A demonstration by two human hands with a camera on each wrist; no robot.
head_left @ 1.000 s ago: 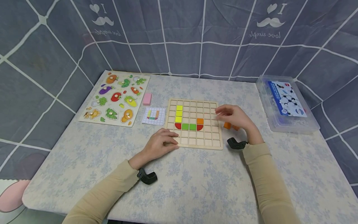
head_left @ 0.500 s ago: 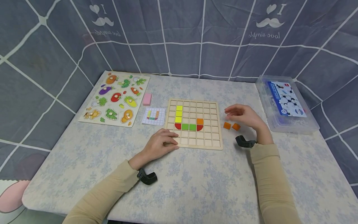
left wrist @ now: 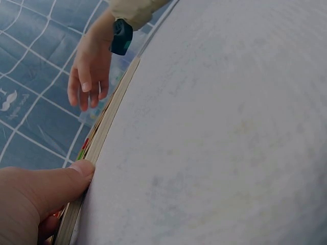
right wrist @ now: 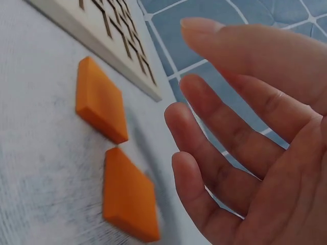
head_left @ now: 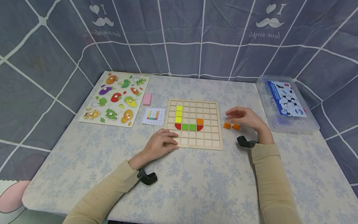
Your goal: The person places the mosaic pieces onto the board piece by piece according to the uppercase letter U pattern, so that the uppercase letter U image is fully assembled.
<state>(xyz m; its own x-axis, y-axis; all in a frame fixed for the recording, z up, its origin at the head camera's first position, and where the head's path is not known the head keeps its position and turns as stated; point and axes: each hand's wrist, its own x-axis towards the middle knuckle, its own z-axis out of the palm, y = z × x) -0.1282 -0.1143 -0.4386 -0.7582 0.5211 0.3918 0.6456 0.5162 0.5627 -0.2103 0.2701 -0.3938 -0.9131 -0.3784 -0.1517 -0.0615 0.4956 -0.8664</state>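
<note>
My left hand (head_left: pixel 162 143) rests on the near left corner of the wooden grid board (head_left: pixel 208 137), its thumb against the front edge in the left wrist view. On the board, yellow squares (head_left: pixel 178 114), green squares (head_left: pixel 189 127), red rounded corner pieces (head_left: pixel 178 126) and one orange square (head_left: pixel 199 121) form a partial U. Right of the board, my right hand (head_left: pixel 246 117) hovers with relaxed fingers and holds nothing. Just below its fingers lie two loose orange square tiles (right wrist: pixel 100 100), almost corner to corner on the cloth.
Left of the board lie a printed pattern card (head_left: pixel 153 116) showing a U, a pink block (head_left: pixel 147 99) and a vegetable peg puzzle (head_left: pixel 117 99). A clear plastic box (head_left: pixel 293 124) with a blue label stands at the right. A tiled-pattern curtain (head_left: pixel 184 59) hangs behind the table.
My right hand has drawn back rightward from the board's right edge to above the loose orange tiles, uncovering both. The left hand and the pieces on the board have stayed put.
</note>
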